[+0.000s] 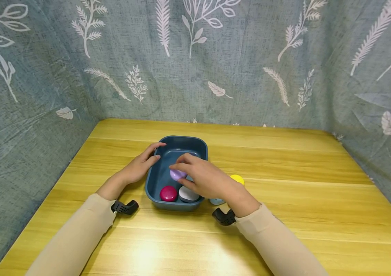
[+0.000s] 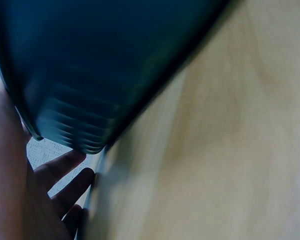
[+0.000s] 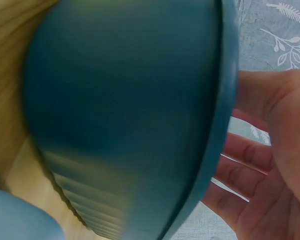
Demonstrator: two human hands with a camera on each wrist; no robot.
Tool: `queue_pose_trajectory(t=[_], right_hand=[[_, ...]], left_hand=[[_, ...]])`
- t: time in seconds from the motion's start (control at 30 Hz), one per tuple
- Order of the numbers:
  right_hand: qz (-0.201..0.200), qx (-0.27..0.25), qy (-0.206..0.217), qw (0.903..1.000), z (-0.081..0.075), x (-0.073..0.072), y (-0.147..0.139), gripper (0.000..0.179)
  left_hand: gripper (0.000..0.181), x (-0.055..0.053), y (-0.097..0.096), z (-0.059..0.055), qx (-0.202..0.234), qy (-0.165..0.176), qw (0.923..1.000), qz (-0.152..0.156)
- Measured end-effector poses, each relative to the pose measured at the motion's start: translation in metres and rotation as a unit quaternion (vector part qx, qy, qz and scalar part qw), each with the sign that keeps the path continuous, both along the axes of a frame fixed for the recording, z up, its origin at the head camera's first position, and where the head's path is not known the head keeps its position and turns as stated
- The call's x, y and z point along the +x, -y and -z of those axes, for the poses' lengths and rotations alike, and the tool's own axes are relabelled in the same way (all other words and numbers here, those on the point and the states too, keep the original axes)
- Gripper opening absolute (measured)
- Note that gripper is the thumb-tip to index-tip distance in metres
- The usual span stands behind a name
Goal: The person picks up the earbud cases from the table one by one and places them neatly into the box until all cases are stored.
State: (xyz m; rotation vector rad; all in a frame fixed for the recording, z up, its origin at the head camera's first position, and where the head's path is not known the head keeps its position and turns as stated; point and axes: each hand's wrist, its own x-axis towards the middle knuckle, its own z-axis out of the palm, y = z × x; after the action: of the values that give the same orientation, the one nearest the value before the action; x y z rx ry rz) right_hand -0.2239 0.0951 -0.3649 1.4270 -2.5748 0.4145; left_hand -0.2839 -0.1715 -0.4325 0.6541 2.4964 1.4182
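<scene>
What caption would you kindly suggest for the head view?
The left hand touches the box while the right hand holds a purple item inside it.

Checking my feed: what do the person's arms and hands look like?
The left sleeve and right sleeve are plain beige; a curved black piece sits at the end of each. The left hand and right hand are ungloved.

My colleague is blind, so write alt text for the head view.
A right hand pinches a rounded lavender object over a dark blue rectangular bin; the left hand rests on its left rim. A glossy round magenta object and a white and grey oval one lie inside. Right of it, a rounded yellow object and a pale blue one sit on the wooden table.
</scene>
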Motion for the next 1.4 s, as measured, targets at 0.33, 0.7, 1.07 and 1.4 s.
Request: queue_pose_trajectory(t=[0.33, 0.7, 1.07, 1.4], right_hand=[[0.013, 0.011, 0.011, 0.9998, 0.002, 0.0, 0.002, 0.037], [0.014, 0.025, 0.025, 0.9993, 0.006, -0.002, 0.003, 0.035], [0.013, 0.04, 0.029, 0.9987, 0.01, -0.002, 0.005, 0.033], [0.008, 0.049, 0.032, 0.9983, 0.013, -0.002, 0.007, 0.033]], left_hand=[[0.048, 0.007, -0.002, -0.011, -0.009, 0.002, 1.0, 0.004], [0.045, -0.007, 0.003, 0.011, -0.004, -0.018, 0.9998, -0.005], [0.044, -0.008, 0.003, 0.013, -0.005, -0.02, 0.9998, -0.007], [0.045, -0.008, 0.004, 0.013, -0.006, -0.016, 0.9998, -0.013]])
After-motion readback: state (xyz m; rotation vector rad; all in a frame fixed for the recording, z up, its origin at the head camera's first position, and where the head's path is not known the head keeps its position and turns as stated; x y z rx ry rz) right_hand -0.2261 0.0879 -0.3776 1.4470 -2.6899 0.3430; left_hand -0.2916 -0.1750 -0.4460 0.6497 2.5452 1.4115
